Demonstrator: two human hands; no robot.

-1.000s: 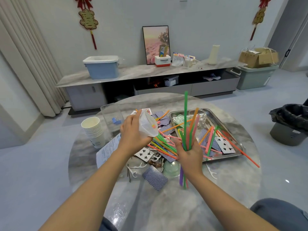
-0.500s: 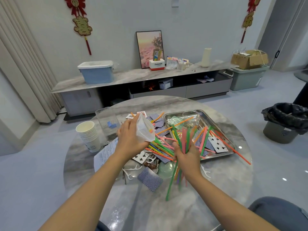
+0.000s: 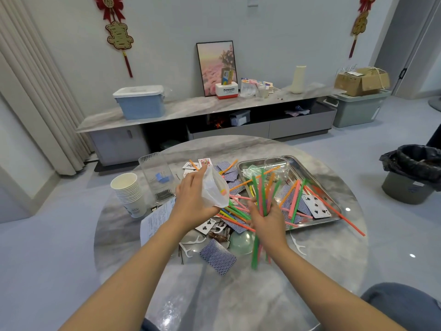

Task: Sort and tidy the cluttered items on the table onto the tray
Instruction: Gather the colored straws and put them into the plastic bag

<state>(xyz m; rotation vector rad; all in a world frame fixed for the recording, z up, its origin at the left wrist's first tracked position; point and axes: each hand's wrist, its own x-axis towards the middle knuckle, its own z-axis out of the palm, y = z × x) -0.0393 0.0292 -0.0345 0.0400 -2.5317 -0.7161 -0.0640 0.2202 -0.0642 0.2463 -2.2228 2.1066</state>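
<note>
Right hand (image 3: 268, 223) is squeezing a bunch of straws (image 3: 262, 201) above the counter (image 3: 334, 254); left hand (image 3: 193, 199) is pinching a soft bag (image 3: 214, 189). Straws are looking light and slippery, best gripped mid-bunch

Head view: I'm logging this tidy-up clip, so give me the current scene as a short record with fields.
left hand: left hand holds a clear plastic bag above the clutter
right hand: right hand grips a bundle of coloured straws, blurred
tray: metal tray on the round table, holding playing cards, loose straws and a clear jar
off the tray: stack of paper cups, face-down card, clear box, floss picks, more straws and cards
task state: sorting unfinished
</note>
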